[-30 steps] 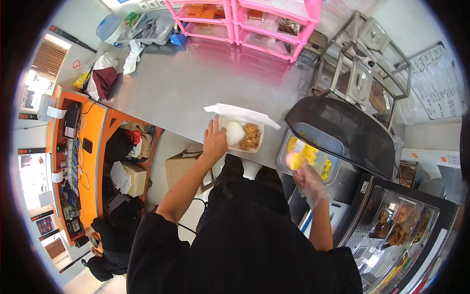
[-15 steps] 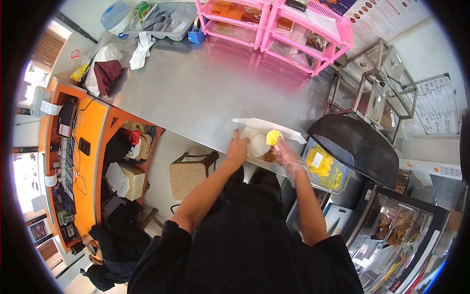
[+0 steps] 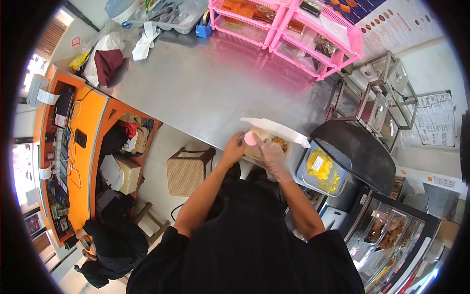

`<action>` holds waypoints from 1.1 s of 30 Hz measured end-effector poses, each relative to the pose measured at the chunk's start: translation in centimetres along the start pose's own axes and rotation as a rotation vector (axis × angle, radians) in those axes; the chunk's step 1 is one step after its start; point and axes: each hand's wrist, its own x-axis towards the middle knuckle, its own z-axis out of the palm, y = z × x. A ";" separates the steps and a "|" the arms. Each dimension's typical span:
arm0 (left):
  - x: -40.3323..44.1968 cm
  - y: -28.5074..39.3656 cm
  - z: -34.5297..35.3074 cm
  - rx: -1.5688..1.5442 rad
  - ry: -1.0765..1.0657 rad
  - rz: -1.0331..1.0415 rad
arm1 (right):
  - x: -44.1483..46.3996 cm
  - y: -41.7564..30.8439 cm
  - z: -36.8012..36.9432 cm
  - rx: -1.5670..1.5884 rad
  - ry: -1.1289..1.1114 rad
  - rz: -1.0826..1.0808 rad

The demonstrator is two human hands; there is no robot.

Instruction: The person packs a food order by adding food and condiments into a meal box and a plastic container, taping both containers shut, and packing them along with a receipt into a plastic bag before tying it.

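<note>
Gloved right hand: the right hand in a clear, thin plastic glove (image 3: pixel 275 158) reached in from 5 o'clock of the box, its fingers closed on the cup.
Bare left hand: the left hand (image 3: pixel 234 151) was at the box's 9 o'clock end, fingers curved beside the wall; whether they pinched it, I could not tell.
White box: an open, shallow, white card food box (image 3: pixel 290 149) lay flat near the table's near edge, its long axis running roughly from 10 to 4 o'clock. It looked light and thin-walled, apt to buckle if squeezed; the low side walls seemed the best hold.
Pink cup: a small, round, smooth pink cup (image 3: pixel 251 138) was over the box's 10 o'clock part. One round face pointed up at the viewer, probably its base, with the mouth down. It looked light and fairly stiff, slippery if greasy, and best gripped around the sides.
Fried food: brown, crumbly-looking fried pieces (image 3: pixel 280 143) lay in the box's 3 o'clock part.
Box lid: the long white card flap (image 3: pixel 282 128) stood open along the 12 o'clock side, parallel to the box and likely easy to bend.
Clear tub: a rectangular clear plastic tub (image 3: pixel 344 160) sat at 4 o'clock of the box, holding soft-looking yellow food (image 3: pixel 332 181).
Steel table: the grey metal top (image 3: pixel 196 93) spread beyond the lid.
Pink racks: pink plastic tiered racks (image 3: pixel 293 36) stood farther off at 12 o'clock.
</note>
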 end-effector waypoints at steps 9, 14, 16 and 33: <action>1.5 -2.0 -0.1 0.077 -0.057 0.170 | -0.5 0.2 -3.3 0.054 0.118 0.036; 1.0 -1.1 0.2 0.150 -0.053 0.203 | 1.5 -2.5 -5.3 0.061 -0.095 0.080; 1.6 -1.5 0.4 -0.013 -0.072 0.176 | 1.8 -2.7 -7.9 0.042 -0.050 0.117; 0.8 0.7 -0.2 -0.055 -0.183 -0.021 | 0.7 -1.9 -4.3 0.007 0.051 0.084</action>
